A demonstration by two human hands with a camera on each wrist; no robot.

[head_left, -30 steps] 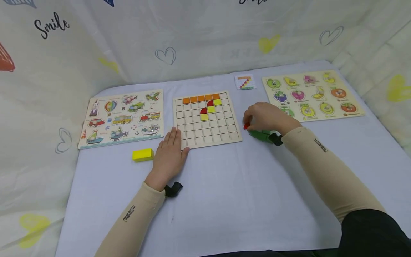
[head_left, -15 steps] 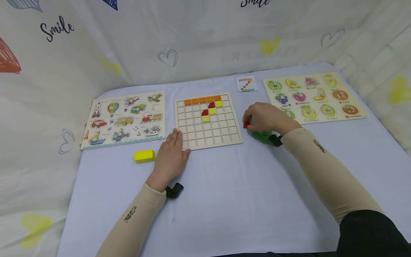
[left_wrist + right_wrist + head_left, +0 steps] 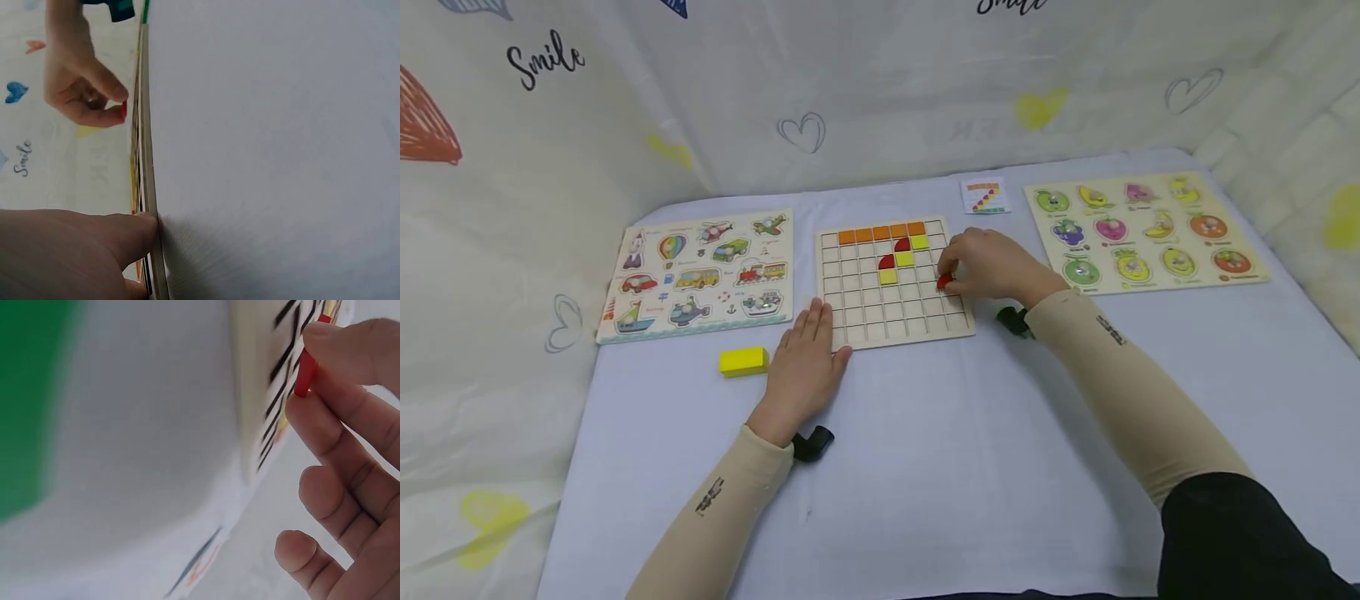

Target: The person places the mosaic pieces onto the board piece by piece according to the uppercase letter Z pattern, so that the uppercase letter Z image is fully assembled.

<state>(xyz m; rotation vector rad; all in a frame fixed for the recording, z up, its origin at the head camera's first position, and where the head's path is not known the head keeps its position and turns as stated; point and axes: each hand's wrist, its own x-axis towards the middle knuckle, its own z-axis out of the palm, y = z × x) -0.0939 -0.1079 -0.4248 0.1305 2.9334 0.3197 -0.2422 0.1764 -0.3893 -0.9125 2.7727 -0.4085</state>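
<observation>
My right hand (image 3: 988,262) pinches a small red tile (image 3: 305,370) between thumb and fingertips, just above the right side of a wooden grid board (image 3: 865,318). On the board lie a row of orange tiles (image 3: 881,233) along the top and, below it, a diagonal of yellow tiles (image 3: 904,259) and red rounded tiles (image 3: 887,262). My left hand (image 3: 801,367) lies with straight fingers at the board's lower left corner, its thumb touching the front edge in the left wrist view. A green thing (image 3: 28,394), blurred in the right wrist view, is mostly hidden by my right wrist in the head view.
A yellow block (image 3: 743,362) sits left of my left hand. A vehicle picture puzzle (image 3: 722,275) stands on the left, a fruit picture puzzle (image 3: 1120,237) on the right. Behind the grid board is a small pattern card (image 3: 985,196). White cloth (image 3: 917,467) covers the table.
My right hand has moved left from beside the green thing to over the board's right side, carrying the red tile. The left hand keeps its place at the board's corner.
</observation>
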